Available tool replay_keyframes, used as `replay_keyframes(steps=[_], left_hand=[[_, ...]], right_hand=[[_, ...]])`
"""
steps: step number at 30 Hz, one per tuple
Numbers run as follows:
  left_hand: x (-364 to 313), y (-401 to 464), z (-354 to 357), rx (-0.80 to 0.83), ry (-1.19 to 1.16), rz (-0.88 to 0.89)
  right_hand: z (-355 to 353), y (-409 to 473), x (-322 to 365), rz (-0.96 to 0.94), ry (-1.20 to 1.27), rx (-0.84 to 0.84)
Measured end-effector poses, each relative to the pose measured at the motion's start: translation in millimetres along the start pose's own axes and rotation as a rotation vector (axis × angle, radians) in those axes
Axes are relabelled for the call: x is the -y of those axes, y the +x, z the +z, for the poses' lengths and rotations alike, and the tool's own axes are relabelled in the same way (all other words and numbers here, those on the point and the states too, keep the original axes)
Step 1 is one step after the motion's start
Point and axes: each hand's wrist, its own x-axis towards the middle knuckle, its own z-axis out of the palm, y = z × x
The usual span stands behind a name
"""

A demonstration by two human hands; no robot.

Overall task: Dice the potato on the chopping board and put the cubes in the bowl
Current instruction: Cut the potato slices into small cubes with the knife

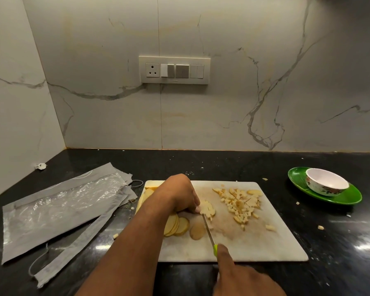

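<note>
White chopping board (254, 248) lies on the black surface (340, 242) near its front edge, roughly midway between the left and right edges. Left hand (179, 195) reaches in from the front left over the board, fingers curled down and pinning a small stack of potato strips (207, 208) at the board's middle. Right hand (239, 276) at the front edge grips a knife (208, 230) with a lime-green handle, forefinger stretched along the top of the handle. The blade's long axis runs from front to back, leaning slightly left, tip pointing toward the back wall and meeting the strips just beside the left fingertips. Round potato slices (178, 226) lie overlapped on the board's left part, partly under the left wrist, one flat slice apart just left of the blade. More uncut slices (147, 192) sit at the board's back left corner behind the hand. A heap of cubes (239, 204) covers the board's right back part, a few scattered toward its front. White bowl (326, 182) with a flower pattern stands on a green plate (350, 196) near the surface's right edge, well apart from the board; no cubes can be seen in the visible part of its inside. Stray potato bits lie on the surface. Grey plastic packaging (58, 208) lies spread toward the left edge.
</note>
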Motion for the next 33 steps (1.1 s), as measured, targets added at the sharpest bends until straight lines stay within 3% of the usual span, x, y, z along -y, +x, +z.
replay_keyframes(steps=[6, 13, 22, 33], left_hand=[[-1.4, -5.6, -2.1, -0.002, 0.078, 0.051], [4.0, -8.6, -7.7, -0.015, 0.047, 0.029], [4.6, -0.9, -4.1, -0.022, -0.046, -0.038], [3.8, -1.9, -3.2, 0.005, -0.115, -0.063]], right_hand=[[-15.7, -25.4, -6.7, -0.035, 0.043, -0.008], [-31.5, -3.8, 20.3, -0.175, -0.040, -0.234], [-15.9, 9.3, 27.7, -0.262, -0.049, -0.339], [-7.4, 12.2, 16.7, -0.229, -0.115, -0.282]])
